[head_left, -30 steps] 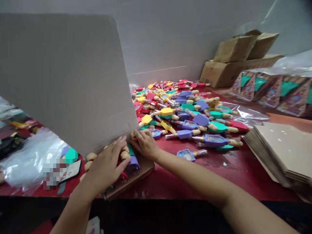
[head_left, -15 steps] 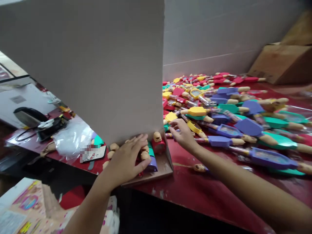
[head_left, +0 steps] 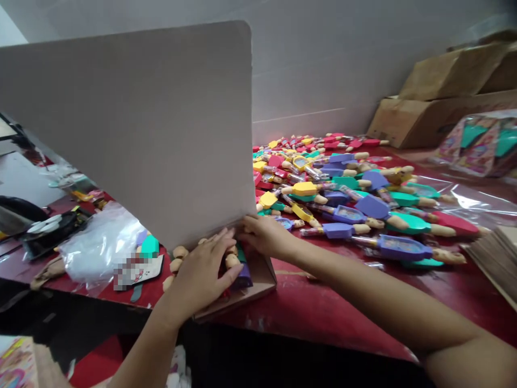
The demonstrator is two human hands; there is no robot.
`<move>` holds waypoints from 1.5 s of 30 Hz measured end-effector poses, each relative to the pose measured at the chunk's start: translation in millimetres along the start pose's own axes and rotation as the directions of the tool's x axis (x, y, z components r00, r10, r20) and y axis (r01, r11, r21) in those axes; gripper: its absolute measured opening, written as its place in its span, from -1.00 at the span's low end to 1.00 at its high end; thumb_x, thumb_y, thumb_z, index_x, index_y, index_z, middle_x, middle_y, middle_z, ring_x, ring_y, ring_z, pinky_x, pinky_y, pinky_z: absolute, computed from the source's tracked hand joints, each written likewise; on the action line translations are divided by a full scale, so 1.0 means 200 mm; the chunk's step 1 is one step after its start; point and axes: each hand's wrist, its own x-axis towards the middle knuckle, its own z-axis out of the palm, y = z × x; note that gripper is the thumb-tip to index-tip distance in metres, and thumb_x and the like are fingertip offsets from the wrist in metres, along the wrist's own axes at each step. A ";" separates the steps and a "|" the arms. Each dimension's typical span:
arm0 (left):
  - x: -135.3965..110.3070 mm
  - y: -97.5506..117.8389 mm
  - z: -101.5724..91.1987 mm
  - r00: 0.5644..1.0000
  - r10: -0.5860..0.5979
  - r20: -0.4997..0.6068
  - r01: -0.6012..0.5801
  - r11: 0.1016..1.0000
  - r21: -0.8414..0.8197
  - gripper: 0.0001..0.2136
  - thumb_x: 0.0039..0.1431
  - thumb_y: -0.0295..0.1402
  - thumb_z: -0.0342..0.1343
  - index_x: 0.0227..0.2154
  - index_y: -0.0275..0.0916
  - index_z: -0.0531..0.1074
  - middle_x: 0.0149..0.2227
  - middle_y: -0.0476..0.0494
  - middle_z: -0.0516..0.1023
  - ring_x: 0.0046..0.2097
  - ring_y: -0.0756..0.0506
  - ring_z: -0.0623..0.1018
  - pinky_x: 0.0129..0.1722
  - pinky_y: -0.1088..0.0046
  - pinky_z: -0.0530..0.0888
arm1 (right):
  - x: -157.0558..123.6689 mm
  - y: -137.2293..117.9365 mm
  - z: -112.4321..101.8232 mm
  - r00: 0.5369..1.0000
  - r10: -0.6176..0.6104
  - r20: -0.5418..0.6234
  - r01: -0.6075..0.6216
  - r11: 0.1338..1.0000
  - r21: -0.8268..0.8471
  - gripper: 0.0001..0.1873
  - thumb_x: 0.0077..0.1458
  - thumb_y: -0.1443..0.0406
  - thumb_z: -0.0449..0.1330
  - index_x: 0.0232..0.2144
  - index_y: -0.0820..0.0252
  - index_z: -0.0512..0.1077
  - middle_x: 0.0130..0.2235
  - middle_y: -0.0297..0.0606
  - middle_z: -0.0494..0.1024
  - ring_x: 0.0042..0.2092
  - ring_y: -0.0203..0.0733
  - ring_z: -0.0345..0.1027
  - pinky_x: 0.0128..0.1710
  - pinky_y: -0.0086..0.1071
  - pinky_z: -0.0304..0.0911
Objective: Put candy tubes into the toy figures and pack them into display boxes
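A shallow cardboard box [head_left: 264,279] with a tall grey lid panel [head_left: 169,134] standing upright holds several toys with tan, animal-like heads [head_left: 233,261]. Across these toys lies my left hand [head_left: 205,269], its fingers stretched out. My right hand [head_left: 264,235] reaches into the box's back right corner with curled fingers. A red toy stood there earlier, and the hand now covers that spot, so what the fingers grip cannot be made out. To the right, many similar toys [head_left: 339,215] in purple, green, yellow and red are heaped on the red table [head_left: 307,307].
Brown cartons [head_left: 407,121] and packaged toys [head_left: 476,143] stand at the back right. Flat cardboard pieces [head_left: 495,258] lie at the right edge. Left of the box are a clear plastic bag [head_left: 100,242], a card [head_left: 147,269] and a black device [head_left: 52,231]. Printed boxes [head_left: 20,358] sit at lower left.
My right hand has moved left from beside the box into its back right corner, covering the red toy. My left hand stays on the toys. The view has shifted right.
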 end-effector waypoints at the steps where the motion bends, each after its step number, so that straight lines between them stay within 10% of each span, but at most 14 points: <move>1: 0.00 0.00 0.00 1.000 -0.003 0.001 0.003 1.000 0.003 -0.60 0.18 -0.23 -0.09 0.04 -0.30 0.23 0.11 -0.30 0.32 0.15 -0.19 0.31 0.08 0.15 0.31 | -0.01 0.00 0.01 0.999 0.009 -0.034 -0.008 1.000 0.018 -0.90 0.04 0.38 0.17 -0.46 0.17 0.30 -0.42 -0.32 0.44 -0.45 -0.31 0.29 -0.53 -0.47 0.12; 5: 0.00 0.00 0.00 1.000 0.017 -0.021 -0.017 1.000 -0.011 -0.64 0.17 -0.24 -0.08 0.00 -0.27 0.26 0.08 -0.29 0.35 0.11 -0.21 0.35 0.05 0.14 0.34 | 0.01 -0.06 -0.03 0.968 0.055 -0.243 -0.038 0.997 0.074 -0.91 0.13 0.36 0.07 -0.44 0.18 0.27 -0.44 -0.33 0.40 -0.41 -0.31 0.29 -0.46 -0.45 0.18; 9: 0.01 0.00 -0.01 0.999 0.042 -0.015 -0.043 0.996 -0.075 -0.55 0.17 -0.26 -0.05 0.11 -0.29 0.15 0.09 -0.29 0.35 0.13 -0.21 0.33 0.05 0.16 0.34 | 0.12 -0.10 -0.35 0.824 0.039 -0.565 -0.001 0.998 0.067 -0.89 0.18 0.28 0.03 -0.34 0.18 0.33 -0.44 -0.36 0.37 -0.39 -0.32 0.26 -0.37 -0.41 0.18; 12: 0.01 0.00 -0.01 0.999 0.030 -0.026 -0.032 0.995 -0.089 -0.59 0.17 -0.25 -0.06 0.07 -0.26 0.20 0.13 -0.26 0.30 0.17 -0.19 0.29 0.09 0.16 0.30 | 0.18 0.02 -0.54 0.954 0.214 -0.210 -0.203 0.976 0.074 -0.85 0.15 0.27 0.06 -0.40 0.19 0.37 -0.50 -0.40 0.37 -0.45 -0.33 0.24 -0.44 -0.42 0.13; 15: 0.01 0.00 0.00 0.999 0.024 -0.033 -0.027 0.996 -0.080 -0.62 0.18 -0.25 -0.09 0.03 -0.26 0.24 0.15 -0.25 0.28 0.17 -0.18 0.28 0.11 0.15 0.28 | 0.13 0.23 -0.50 0.796 0.579 0.177 -0.588 0.809 0.003 -0.97 0.06 0.36 0.15 -0.41 0.21 0.40 -0.48 -0.39 0.42 -0.42 -0.32 0.27 -0.44 -0.46 0.15; 20: 0.01 -0.02 0.01 1.000 0.010 -0.029 -0.012 0.997 -0.079 -0.57 0.17 -0.22 -0.09 0.07 -0.27 0.19 0.17 -0.24 0.25 0.18 -0.19 0.27 0.10 0.11 0.29 | -0.11 0.56 -0.22 0.632 0.764 0.132 -0.758 0.644 -0.104 -0.79 0.15 0.24 0.09 -0.28 0.31 0.38 -0.39 -0.29 0.46 -0.38 -0.29 0.33 -0.36 -0.38 0.25; 27: 0.01 -0.02 0.01 0.999 0.020 -0.039 -0.023 0.998 -0.063 -0.60 0.18 -0.18 -0.10 0.04 -0.25 0.23 0.18 -0.24 0.24 0.18 -0.19 0.26 0.11 0.08 0.28 | -0.34 0.78 -0.16 0.422 0.907 -0.009 -0.898 0.417 -0.142 -0.73 0.12 0.20 0.14 -0.20 0.30 0.36 -0.17 -0.20 0.41 -0.13 -0.16 0.31 -0.10 -0.14 0.23; 35: 0.03 -0.06 0.02 0.990 0.065 -0.123 -0.071 0.996 -0.052 -0.63 0.15 -0.18 -0.05 -0.01 -0.22 0.28 0.12 -0.25 0.32 0.11 -0.22 0.36 0.03 0.10 0.38 | -0.29 0.67 -0.34 0.556 0.777 -0.294 -0.755 0.620 0.211 -0.77 0.03 0.26 0.14 -0.26 0.29 0.33 -0.16 -0.16 0.39 -0.10 -0.16 0.28 -0.07 -0.24 0.23; 39: -0.04 0.06 0.04 0.899 0.185 -0.396 -0.164 0.983 0.087 -0.73 0.12 -0.38 0.05 -0.09 -0.18 0.28 0.12 -0.24 0.31 0.19 -0.23 0.25 0.15 0.06 0.23 | -0.37 0.41 -0.57 0.622 0.708 -0.335 -0.566 0.702 0.432 -0.68 0.01 0.10 0.10 -0.23 0.16 0.28 -0.21 -0.24 0.40 -0.22 -0.19 0.34 -0.27 -0.33 0.32; 42: -0.13 0.29 0.15 0.839 0.207 -0.503 -0.278 0.958 -0.069 -0.58 0.06 -0.38 0.13 -0.01 -0.17 0.18 0.11 -0.27 0.31 0.20 -0.20 0.24 0.16 0.15 0.24 | -0.47 0.17 -0.65 0.752 0.646 -0.133 -0.370 0.580 0.726 -0.70 -0.07 0.06 0.22 -0.36 0.11 0.33 -0.39 -0.30 0.38 -0.44 -0.28 0.30 -0.53 -0.42 0.26; 45: -0.16 0.50 0.31 0.960 0.110 -0.258 -0.222 0.862 -0.455 -0.38 0.09 -0.19 0.08 0.14 -0.25 -0.05 0.05 -0.36 0.37 0.05 -0.20 0.42 -0.05 0.26 0.47 | -0.51 -0.02 -0.63 0.857 0.508 0.085 -0.312 0.382 0.870 -0.69 -0.13 0.06 0.30 -0.42 0.10 0.36 -0.45 -0.28 0.37 -0.50 -0.28 0.27 -0.61 -0.45 0.23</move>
